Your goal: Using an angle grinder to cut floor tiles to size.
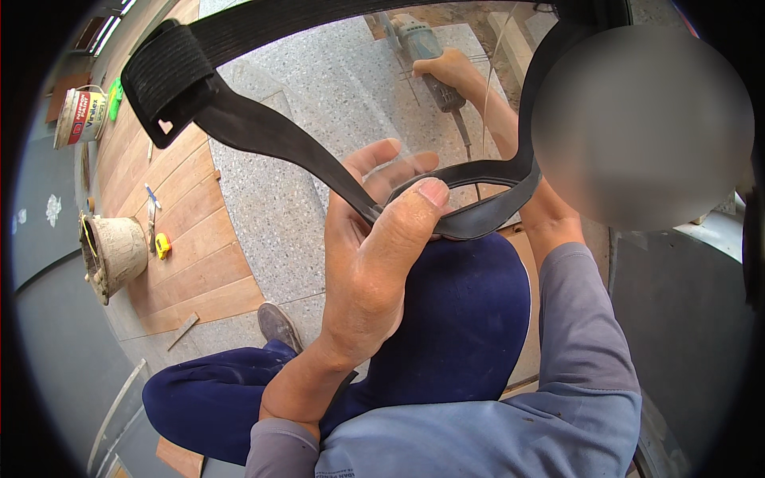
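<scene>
My left hand (366, 271) is closed on the rim of clear safety goggles (490, 213), thumb on the near side and fingers behind the see-through lens. Their wide black strap (267, 135) loops across the upper part of the view, close to the camera. Farther off, my right hand (453, 70) is wrapped round the dark body of an angle grinder (420, 41) with a blue-green head. The grinder lies over speckled grey tiles (263, 191), its cord (462, 131) trailing back toward me. I cannot tell whether its disc turns.
On the left, wood-look planks (191, 271) carry a mortar-stained bucket (119, 251), a yellow tape measure (162, 245) and a white paint pail (81, 115). A thin wooden strip (183, 331) lies near my shoe (279, 325). A blurred disc covers part of the right side.
</scene>
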The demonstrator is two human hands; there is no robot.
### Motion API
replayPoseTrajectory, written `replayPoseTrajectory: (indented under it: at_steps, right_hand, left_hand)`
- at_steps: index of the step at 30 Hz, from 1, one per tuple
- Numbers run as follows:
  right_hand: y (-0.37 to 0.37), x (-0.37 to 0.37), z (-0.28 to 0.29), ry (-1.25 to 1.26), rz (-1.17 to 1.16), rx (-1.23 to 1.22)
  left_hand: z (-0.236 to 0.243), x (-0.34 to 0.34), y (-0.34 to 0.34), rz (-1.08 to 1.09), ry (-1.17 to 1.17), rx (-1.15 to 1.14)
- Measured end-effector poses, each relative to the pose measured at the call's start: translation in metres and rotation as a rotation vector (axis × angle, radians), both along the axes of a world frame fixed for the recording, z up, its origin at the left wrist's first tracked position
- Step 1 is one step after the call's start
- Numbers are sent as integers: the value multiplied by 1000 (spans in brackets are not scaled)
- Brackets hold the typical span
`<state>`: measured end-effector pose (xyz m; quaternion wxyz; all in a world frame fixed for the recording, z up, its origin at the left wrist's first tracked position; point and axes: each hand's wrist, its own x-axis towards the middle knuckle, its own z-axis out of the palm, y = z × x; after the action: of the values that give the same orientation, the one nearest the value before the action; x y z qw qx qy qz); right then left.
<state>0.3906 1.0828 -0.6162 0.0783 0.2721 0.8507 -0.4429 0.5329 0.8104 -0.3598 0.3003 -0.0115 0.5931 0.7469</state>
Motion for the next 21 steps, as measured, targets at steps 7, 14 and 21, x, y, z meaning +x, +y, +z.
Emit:
replayPoseTrajectory:
  at_steps: [7,14,21]
  right_hand:
    - [-2,8,1,-16,-8,22]
    - [-2,16,3,8,9,8]
    - [-3,24,3,-4,5,5]
  left_hand:
    - [4,0,-4,-3,-43,52]
    - [4,0,-5,-6,-80,112]
    - [4,1,-6,-3,-86,111]
